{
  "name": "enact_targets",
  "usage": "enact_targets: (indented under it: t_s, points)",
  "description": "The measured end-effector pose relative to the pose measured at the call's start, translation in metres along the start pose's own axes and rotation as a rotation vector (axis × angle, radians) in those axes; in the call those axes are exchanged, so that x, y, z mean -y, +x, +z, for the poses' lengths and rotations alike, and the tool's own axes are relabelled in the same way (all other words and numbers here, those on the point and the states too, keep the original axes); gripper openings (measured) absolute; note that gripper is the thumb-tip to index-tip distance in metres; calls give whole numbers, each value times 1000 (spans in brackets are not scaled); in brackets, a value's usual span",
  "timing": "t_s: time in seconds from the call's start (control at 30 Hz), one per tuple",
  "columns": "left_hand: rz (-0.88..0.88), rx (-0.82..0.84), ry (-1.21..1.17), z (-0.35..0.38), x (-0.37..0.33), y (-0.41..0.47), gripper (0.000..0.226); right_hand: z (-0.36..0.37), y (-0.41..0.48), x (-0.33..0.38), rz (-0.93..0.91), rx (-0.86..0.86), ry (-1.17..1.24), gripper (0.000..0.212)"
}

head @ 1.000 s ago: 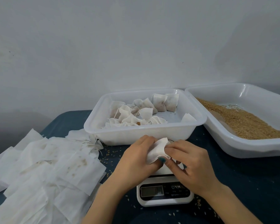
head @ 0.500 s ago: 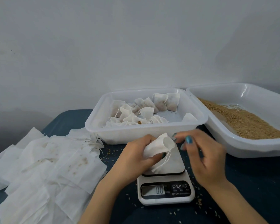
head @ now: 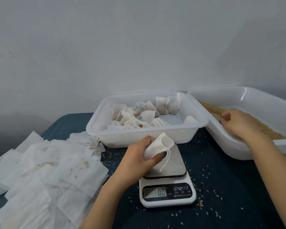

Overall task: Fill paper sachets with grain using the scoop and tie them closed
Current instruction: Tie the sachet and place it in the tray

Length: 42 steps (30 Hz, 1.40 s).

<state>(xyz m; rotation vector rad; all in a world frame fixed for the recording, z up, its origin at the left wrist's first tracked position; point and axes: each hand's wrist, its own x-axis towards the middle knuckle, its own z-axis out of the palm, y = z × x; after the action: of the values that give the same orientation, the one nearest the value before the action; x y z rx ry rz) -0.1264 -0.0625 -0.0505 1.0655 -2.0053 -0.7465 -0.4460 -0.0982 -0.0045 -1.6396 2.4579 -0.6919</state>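
Centre frame, the left hand [head: 139, 156] pinches an apparently empty, open-mouthed sachet [head: 158, 146] above the scale [head: 167, 192], the right hand [head: 238, 124] reaches into the grain tray [head: 221, 96] at right, its grip hidden, several tied sachets [head: 162, 104] lie in the middle tray [head: 139, 138], and many flat sachets [head: 48, 171] wait unfilled lower left.

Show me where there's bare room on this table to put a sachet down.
Free: the dark cloth between the scale and the grain tray, only stray grains there; also the right floor of the middle tray. The scale plate is bare, but the left hand holds the open sachet over it. Crowded: the empty-sachet pile on the left.
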Motion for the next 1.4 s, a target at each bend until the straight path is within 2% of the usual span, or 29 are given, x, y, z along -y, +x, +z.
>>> enact_targets:
  t_s: [0.1,0.2,0.3,0.43,0.6,0.73,0.87,0.97,1.07,1.13,1.23,1.4]
  points:
    - [4,9,-1,1,0,-1,14,3,10,-9,45,70,-119,33]
    - [9,11,-17,3,-1,-1,13,3,12,-12,59,78,-249,18]
    - [14,7,-19,3,-1,-1,14,2,12,-12,85,108,-324,34]
    - [15,5,-10,1,0,-1,16,-3,8,-10,108,124,-392,41]
    - [14,13,-18,2,0,0,13,-7,5,-6,136,30,-341,27]
    - [12,15,-11,2,2,0,16,-11,2,-3,248,37,-382,38]
    - [17,5,2,2,3,0,21,-15,3,2,299,58,-501,15]
    - [13,3,0,2,4,0,29,-13,1,4,224,52,-556,17]
    - [14,5,11,2,4,0,30,-9,1,-7,80,39,-473,26]
    - [6,8,4,3,3,0,27,-9,3,-12,67,72,-373,26]
    - [6,13,14,3,3,0,27,-8,10,-15,129,121,-240,26]
    - [3,-9,20,1,3,0,29,-7,11,-19,260,52,-202,29]
